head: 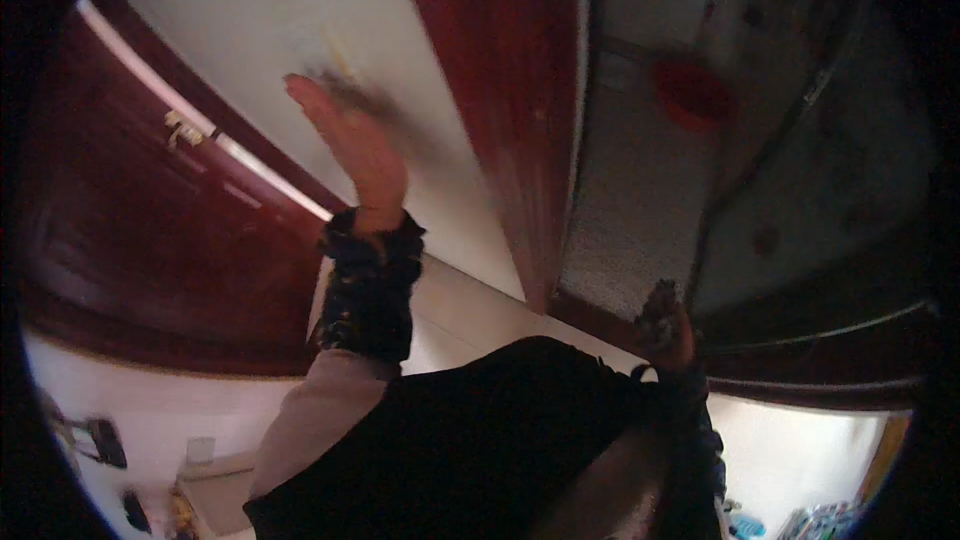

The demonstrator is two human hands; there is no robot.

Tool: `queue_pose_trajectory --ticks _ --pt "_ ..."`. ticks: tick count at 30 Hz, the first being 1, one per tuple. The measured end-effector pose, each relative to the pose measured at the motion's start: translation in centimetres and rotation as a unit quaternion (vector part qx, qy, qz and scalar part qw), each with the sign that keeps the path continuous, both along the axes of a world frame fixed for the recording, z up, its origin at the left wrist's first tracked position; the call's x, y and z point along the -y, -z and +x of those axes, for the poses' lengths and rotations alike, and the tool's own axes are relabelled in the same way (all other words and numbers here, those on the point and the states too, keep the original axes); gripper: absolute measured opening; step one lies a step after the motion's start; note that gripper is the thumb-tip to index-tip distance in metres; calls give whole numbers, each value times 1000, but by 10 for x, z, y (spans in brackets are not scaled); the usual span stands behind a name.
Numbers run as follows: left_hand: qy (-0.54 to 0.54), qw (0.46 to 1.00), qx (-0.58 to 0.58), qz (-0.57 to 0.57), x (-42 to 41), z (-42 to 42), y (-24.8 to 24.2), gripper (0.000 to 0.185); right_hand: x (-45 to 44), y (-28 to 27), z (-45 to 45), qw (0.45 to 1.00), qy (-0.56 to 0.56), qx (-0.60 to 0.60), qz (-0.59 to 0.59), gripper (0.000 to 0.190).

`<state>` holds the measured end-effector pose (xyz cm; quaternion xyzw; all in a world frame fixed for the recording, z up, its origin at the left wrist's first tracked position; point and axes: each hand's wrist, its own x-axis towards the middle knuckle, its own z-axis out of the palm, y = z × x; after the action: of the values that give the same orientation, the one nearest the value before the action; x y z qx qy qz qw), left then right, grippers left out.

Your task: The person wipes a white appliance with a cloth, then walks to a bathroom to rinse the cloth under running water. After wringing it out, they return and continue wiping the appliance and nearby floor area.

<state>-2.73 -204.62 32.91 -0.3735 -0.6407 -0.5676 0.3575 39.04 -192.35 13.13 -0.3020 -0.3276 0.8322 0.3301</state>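
My left hand (360, 146) is raised and outstretched in front of a white wall (247, 7), seen nearly edge-on. No object shows in it. A dark blur, which looks like its shadow, lies on the wall beside the fingers; I cannot tell whether the fingertips touch the wall. Lower down on the right, my right hand (679, 349) is closed around a dark grey, crumpled thing (661, 311), perhaps a cloth. Dim light hides its details. Both forearms wear dark sleeve covers, and a black apron (480, 450) covers my front.
A dark red wooden door (165, 240) with a metal latch (184, 129) stands at left. A red door frame (502, 90) borders a dim room with a red basin (694, 94). Pale floor tiles (457, 300) lie below. A beige box-like thing (217, 499) stands lower left.
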Motion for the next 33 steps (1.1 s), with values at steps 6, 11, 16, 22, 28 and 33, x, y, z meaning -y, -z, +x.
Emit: queue_pose_trajectory --ticks 6,11,16,22,28,33 --pt "35 998 6 51 15 35 -24 58 -20 -25 25 984 29 3 -178 23" --pt "53 993 51 88 124 -29 2 55 74 -51 -35 986 56 -25 -155 22" --pt "21 987 144 64 194 -4 149 53 69 26 -20 995 19 -19 -95 26" --pt "48 922 358 -141 251 72 368 50 89 142 -36 985 0 -99 -143 26" --pt "69 721 568 -391 311 128 502 47 126 169 -83 967 -71 -115 -215 26" --pt "81 590 641 -484 337 161 568 45 117 215 -93 967 -88 -69 -227 26"
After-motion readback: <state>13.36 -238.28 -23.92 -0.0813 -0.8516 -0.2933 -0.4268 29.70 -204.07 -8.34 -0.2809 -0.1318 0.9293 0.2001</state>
